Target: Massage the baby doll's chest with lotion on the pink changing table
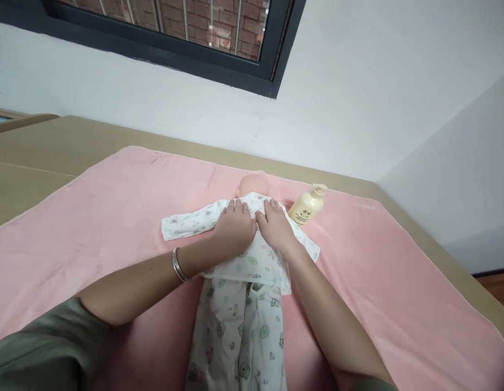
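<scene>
A baby doll point(253, 185) lies on a pink blanket, its smooth bald head pointing away from me. It is dressed in a white long-sleeved top point(258, 267) with a small print, and white trousers point(223, 326) patterned in green. My left hand point(234, 231) rests on the upper left of the top, fingers stretched forward. Close beside it, my right hand point(276, 225) lies on the upper right, its fingers also extended over the cloth. The two thumbs almost meet in the middle. Both hands cover much of the doll's upper body.
Right of the doll's head, a pale yellow pump bottle point(308, 206) leans at a tilt near the right sleeve. The pink blanket point(101, 217) covers a wooden surface point(44, 141) against a white wall point(337, 98). Above is a dark-framed window point(162, 51).
</scene>
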A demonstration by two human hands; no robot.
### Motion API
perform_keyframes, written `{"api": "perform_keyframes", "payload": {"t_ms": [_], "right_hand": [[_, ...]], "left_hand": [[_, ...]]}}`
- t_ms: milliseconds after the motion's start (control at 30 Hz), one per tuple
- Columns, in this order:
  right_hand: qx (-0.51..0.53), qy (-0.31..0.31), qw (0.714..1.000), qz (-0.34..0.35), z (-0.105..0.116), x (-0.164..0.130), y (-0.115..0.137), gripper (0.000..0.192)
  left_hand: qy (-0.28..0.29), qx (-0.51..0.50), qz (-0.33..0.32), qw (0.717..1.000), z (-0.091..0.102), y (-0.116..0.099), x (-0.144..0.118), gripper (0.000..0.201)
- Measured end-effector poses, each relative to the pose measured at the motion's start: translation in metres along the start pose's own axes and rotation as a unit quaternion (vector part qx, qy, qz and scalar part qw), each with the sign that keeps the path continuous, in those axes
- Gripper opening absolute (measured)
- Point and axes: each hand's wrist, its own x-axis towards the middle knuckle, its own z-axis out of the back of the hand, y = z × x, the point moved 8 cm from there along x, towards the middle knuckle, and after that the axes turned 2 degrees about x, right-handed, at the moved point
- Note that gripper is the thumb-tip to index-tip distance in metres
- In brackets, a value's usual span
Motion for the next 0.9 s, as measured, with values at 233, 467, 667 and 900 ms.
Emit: {"api": "perform_keyframes", "payload": {"t_ms": [233, 467, 667, 900], "right_hand": [[-0.036, -0.002, 0.999, 0.011, 0.003, -0.028, 0.033, 0.06], [0.059, 0.029, 0.997, 0.046, 0.009, -0.014, 0.014, 0.052], [0.064, -0.02, 0.996, 0.057, -0.002, 0.004, -0.001, 0.06], [0.079, -0.015, 0.995, 0.057, 0.002, 0.001, -0.001, 0.057]], "left_hand": [[0.051, -0.028, -0.043, 0.997, 0.006, 0.019, 0.021, 0.031], [0.003, -0.02, 0.035, 0.999, 0.003, 0.021, 0.017, 0.042], [-0.012, -0.023, 0.039, 0.999, 0.007, 0.022, 0.016, 0.039], [-0.02, -0.006, 0.029, 0.999, 0.002, 0.014, 0.006, 0.047]]}}
